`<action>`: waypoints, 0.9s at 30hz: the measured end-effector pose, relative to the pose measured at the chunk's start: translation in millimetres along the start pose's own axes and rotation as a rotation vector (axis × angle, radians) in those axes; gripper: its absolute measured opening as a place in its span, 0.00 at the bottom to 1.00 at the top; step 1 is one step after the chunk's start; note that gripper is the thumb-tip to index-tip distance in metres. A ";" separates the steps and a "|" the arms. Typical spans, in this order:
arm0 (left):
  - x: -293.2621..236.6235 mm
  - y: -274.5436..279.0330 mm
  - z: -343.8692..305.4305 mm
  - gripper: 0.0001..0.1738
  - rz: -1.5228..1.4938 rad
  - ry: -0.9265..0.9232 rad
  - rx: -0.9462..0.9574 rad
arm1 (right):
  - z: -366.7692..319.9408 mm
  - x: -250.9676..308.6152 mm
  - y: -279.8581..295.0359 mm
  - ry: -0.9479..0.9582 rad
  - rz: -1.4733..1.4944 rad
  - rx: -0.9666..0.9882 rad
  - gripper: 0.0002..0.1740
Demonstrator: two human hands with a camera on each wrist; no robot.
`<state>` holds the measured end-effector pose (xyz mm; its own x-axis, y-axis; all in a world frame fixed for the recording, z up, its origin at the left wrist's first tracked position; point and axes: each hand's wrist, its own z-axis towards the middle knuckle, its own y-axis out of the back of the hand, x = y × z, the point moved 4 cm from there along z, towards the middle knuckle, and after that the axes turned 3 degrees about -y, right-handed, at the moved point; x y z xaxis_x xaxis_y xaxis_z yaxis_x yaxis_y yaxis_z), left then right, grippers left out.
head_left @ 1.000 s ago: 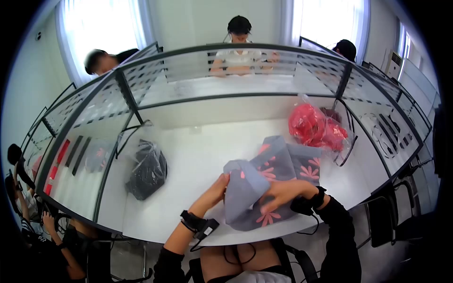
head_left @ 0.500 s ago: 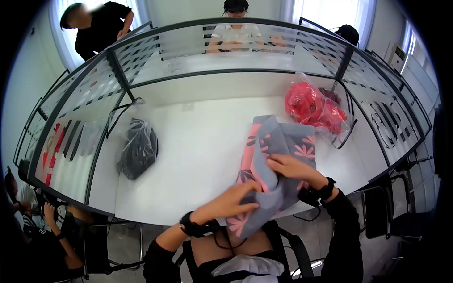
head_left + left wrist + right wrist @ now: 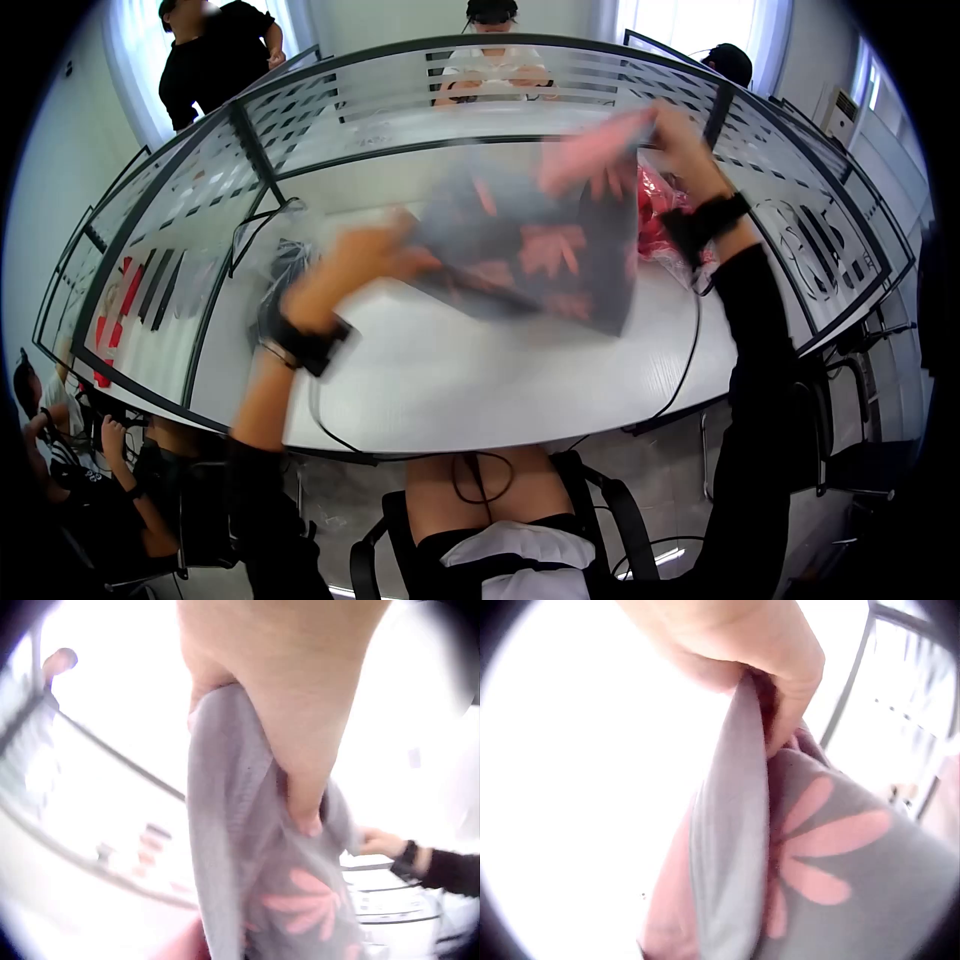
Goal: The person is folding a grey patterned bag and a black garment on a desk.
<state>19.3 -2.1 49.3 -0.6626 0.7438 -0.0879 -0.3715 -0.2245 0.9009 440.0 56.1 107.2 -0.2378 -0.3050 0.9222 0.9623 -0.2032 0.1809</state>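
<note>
A grey cloth with pink printed flowers is held up between the two hands above the white table, blurred in the head view. My left hand grips its left edge; in the left wrist view the thumb and fingers pinch a fold of the grey cloth. Higher up and to the right, my right hand pinches the opposite upper corner. In the right wrist view the cloth hangs from between thumb and fingers, with a pink inner side showing.
Clear bags with red contents lie at the table's right, partly behind the cloth. A dark item in clear plastic sits at the left, partly behind the left wrist. Framed partitions surround the white table. Cables run over its front edge.
Both hands have moved up, forward and apart. The cloth has gone from bunched near the table's front edge to spread out and raised, its right corner highest.
</note>
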 end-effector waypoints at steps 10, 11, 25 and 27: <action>-30.0 145.5 -51.6 0.23 0.488 -0.043 -0.676 | -65.8 83.2 49.1 0.248 0.049 -0.230 0.14; -44.1 121.9 -65.3 0.16 0.478 -0.167 -0.624 | -79.2 46.0 48.8 0.036 -0.018 -0.142 0.16; -199.5 -65.3 -170.3 0.13 -0.260 -0.502 0.216 | -210.1 -105.7 -17.3 -0.020 -1.416 0.300 0.16; -187.1 -67.3 -169.1 0.14 -0.275 -0.375 0.107 | -226.6 -71.6 -38.4 0.091 -1.306 0.348 0.22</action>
<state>58.3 -232.6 -66.8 -0.2612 0.9469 -0.1875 -0.4181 0.0641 0.9062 390.1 -125.1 -43.2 -0.9908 -0.1348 -0.0110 0.0094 -0.1496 0.9887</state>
